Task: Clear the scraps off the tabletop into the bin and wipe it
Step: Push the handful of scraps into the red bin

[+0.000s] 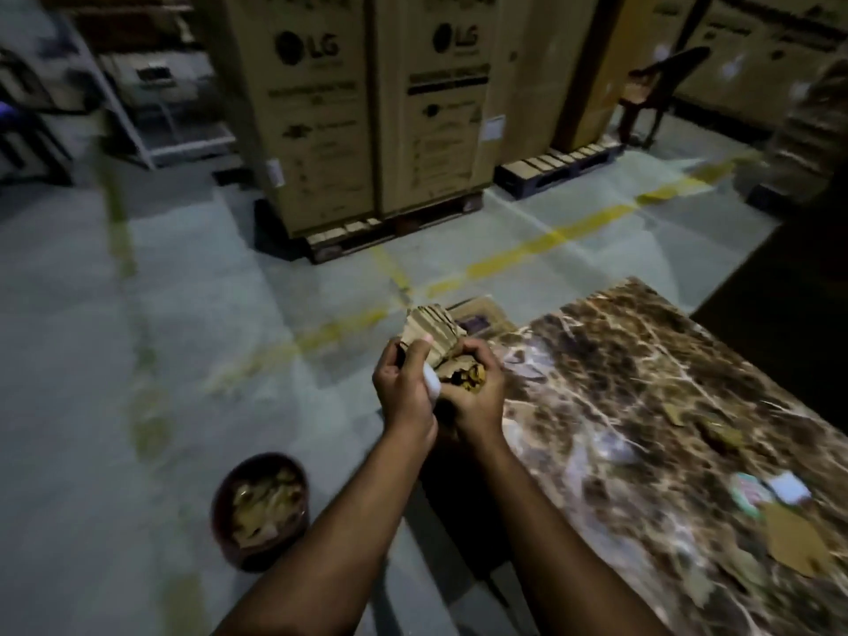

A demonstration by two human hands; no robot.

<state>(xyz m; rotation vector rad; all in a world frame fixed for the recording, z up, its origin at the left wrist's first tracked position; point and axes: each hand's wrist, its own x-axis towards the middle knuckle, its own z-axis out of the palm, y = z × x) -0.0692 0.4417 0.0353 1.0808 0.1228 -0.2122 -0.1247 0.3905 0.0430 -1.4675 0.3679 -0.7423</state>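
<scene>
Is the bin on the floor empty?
No, the round dark bin on the floor already has yellowish-brown scraps heaped inside it.

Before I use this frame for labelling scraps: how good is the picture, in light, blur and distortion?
Head view: dim overall, the right edge near black; motion blur smears the floor and the scraps on the marble tabletop. The left hand and right hand, gripping crumpled cardboard, are sharpest. The bin is soft. Wide-angle bending tilts the LG boxes.
</scene>
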